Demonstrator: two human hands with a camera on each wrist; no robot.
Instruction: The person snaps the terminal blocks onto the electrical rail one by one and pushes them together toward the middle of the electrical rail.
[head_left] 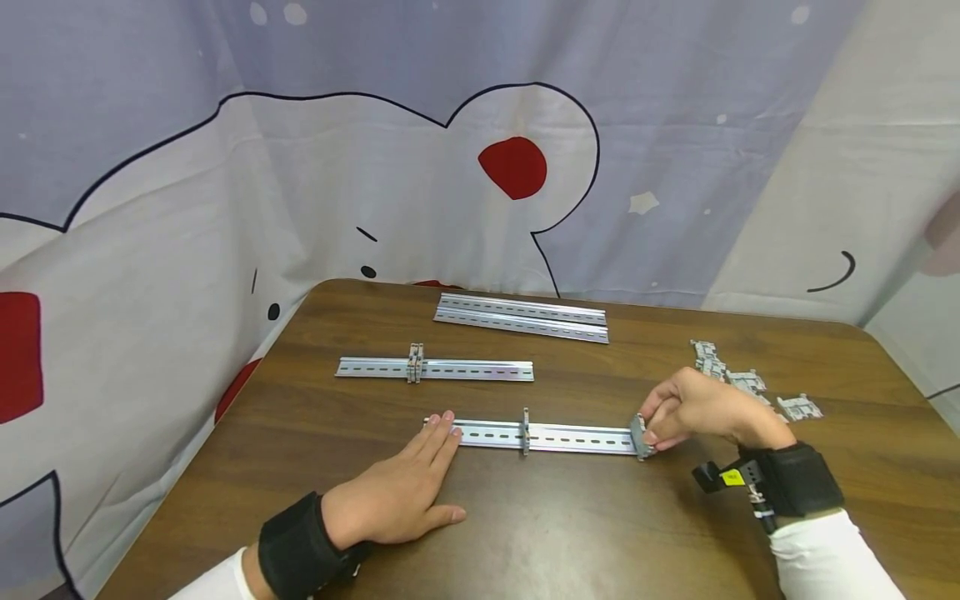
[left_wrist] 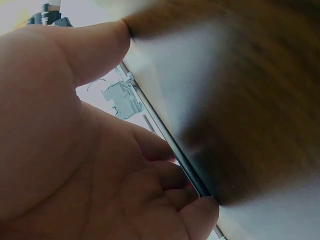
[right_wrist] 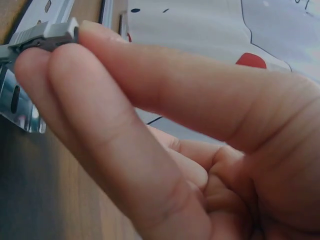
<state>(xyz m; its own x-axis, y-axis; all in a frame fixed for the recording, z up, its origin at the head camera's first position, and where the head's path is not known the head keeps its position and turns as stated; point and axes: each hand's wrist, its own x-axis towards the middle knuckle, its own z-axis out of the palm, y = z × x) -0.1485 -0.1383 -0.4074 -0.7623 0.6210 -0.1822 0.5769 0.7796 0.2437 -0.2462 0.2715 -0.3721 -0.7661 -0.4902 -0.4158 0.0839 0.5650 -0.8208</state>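
Note:
A slotted metal DIN rail (head_left: 577,439) lies across the table in front of me. My left hand (head_left: 396,500) rests over its left end with the fingers straight and the thumb out to the side. At the other end my right hand (head_left: 708,408) pinches a grey terminal block (head_left: 640,437) between thumb and fingers. In the right wrist view that block (right_wrist: 45,34) sits across the rail (right_wrist: 15,97), close to its end. A thin terminal block (head_left: 526,432) stands upright near the rail's middle.
Behind, a second DIN rail (head_left: 480,371) carries a few terminal blocks (head_left: 415,363) side by side. Two bare rails (head_left: 521,317) lie together at the table's back edge. Several loose grey terminal blocks (head_left: 746,382) lie beyond my right hand. A patterned curtain (head_left: 375,183) hangs behind the table.

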